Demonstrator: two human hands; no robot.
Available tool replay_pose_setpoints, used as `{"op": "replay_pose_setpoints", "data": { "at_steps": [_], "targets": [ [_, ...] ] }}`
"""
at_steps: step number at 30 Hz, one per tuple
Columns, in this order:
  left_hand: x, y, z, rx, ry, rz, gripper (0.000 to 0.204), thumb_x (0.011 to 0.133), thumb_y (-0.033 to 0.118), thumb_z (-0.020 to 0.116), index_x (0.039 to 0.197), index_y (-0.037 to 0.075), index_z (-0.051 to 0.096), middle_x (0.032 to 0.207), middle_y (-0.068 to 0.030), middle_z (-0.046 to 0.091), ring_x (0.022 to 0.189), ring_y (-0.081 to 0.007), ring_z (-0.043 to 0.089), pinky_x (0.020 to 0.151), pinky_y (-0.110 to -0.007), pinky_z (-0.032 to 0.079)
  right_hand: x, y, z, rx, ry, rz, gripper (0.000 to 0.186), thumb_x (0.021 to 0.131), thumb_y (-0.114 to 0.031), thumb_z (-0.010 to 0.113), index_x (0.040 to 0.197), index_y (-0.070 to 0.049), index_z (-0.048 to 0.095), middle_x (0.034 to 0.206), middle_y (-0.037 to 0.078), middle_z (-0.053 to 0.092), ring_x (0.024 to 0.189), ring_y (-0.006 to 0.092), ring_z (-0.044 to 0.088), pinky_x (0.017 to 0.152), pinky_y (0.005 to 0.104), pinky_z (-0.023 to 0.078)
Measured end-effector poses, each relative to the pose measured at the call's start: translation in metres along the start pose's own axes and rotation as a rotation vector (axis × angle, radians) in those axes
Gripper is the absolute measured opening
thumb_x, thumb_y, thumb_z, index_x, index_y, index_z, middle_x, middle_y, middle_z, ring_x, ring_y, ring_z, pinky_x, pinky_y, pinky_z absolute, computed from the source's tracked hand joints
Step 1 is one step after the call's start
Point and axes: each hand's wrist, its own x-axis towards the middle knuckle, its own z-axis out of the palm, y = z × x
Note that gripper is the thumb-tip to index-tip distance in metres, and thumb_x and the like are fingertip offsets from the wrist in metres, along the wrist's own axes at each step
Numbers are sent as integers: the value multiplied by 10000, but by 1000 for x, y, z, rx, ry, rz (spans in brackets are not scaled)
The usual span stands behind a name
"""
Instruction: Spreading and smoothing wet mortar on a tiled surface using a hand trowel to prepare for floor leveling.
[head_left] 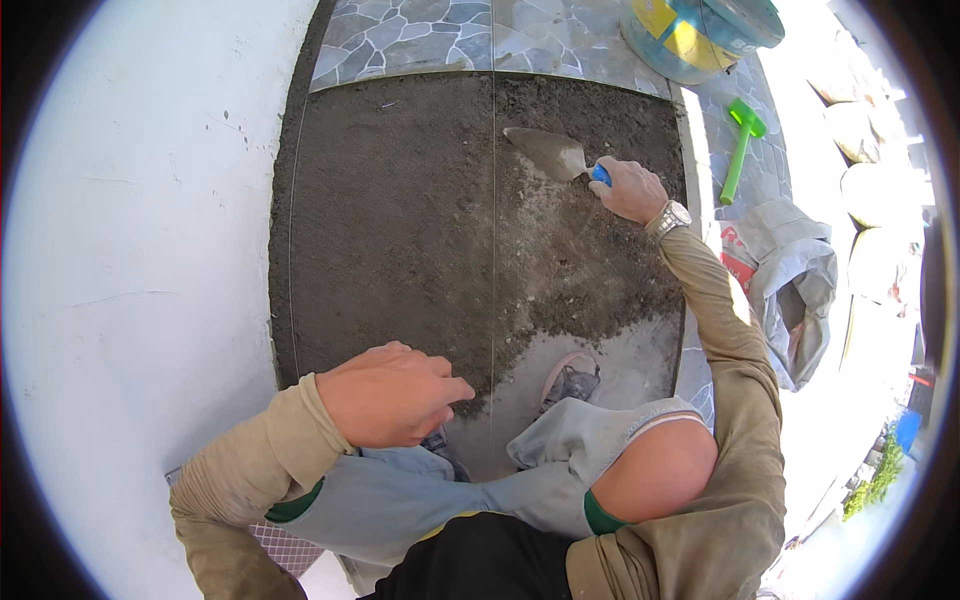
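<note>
My right hand (634, 190) is closed around the blue handle of a pointed trowel (548, 152). The trowel's metal blade points left and lies on or just over the dark mortar bed (390, 200), near its far right part. My left hand (392, 395) hangs above the near edge of the mortar, in front of my left knee. Its fingers are curled in, and whether anything sits between them is hidden. A thin string (493, 240) runs from near to far over the middle of the mortar.
Stone-pattern tiles (400, 35) border the mortar at the far side. A blue-and-yellow bucket (690, 40) stands at the far right, with a green mallet (741, 150) and a crumpled sack (790, 270) nearer. A white wall (150, 230) rises on the left. Bare concrete (640, 365) shows by my foot.
</note>
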Motion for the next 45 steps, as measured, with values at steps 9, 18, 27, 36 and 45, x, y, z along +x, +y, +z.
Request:
{"op": "replay_pose_setpoints", "data": {
  "at_steps": [9, 18, 27, 36, 45],
  "targets": [
    [8, 9, -5, 25, -3, 4, 320, 931, 173, 671, 1241, 94, 679, 1044, -121, 699, 1028, -337, 670, 929, -455, 512, 59, 3, 42, 427, 88, 216, 439, 963, -393, 621, 967, 46, 618, 805, 198, 659, 721, 345, 686, 667, 459, 561],
    [13, 3, 3, 43, 25, 52, 273, 946, 202, 645, 1196, 97, 666, 983, -145, 672, 936, -372, 681, 832, -495, 535, 70, -44, 36, 371, 45, 103, 511, 953, -417, 604, 897, 87, 666, 810, 316, 709, 809, 440, 745, 768, 527, 586],
    [9, 6, -1, 62, -16, 25, 327, 932, 170, 661, 1247, 79, 663, 1040, -135, 687, 1025, -353, 665, 902, -471, 515, 17, -48, 31, 177, -119, -50, 440, 931, -413, 612, 1075, 0, 661, 1048, 289, 717, 1015, 469, 698, 907, 550, 535],
    [15, 10, -4, 53, 6, 32, 262, 962, 205, 624, 1188, 82, 671, 1024, -157, 679, 969, -381, 683, 848, -492, 543, 63, -67, 10, -68, 15, -72, 412, 945, -382, 579, 1107, -8, 639, 1012, 268, 728, 978, 441, 715, 876, 537, 562],
    [23, 10, -6, 48, -78, -32, 280, 973, 210, 626, 1220, 89, 677, 1077, -161, 694, 1015, -383, 684, 895, -496, 542, 103, -60, 14, 38, 54, -46, 399, 953, -337, 554, 1049, 36, 658, 988, 305, 719, 975, 480, 706, 875, 557, 558]
  ]
}}
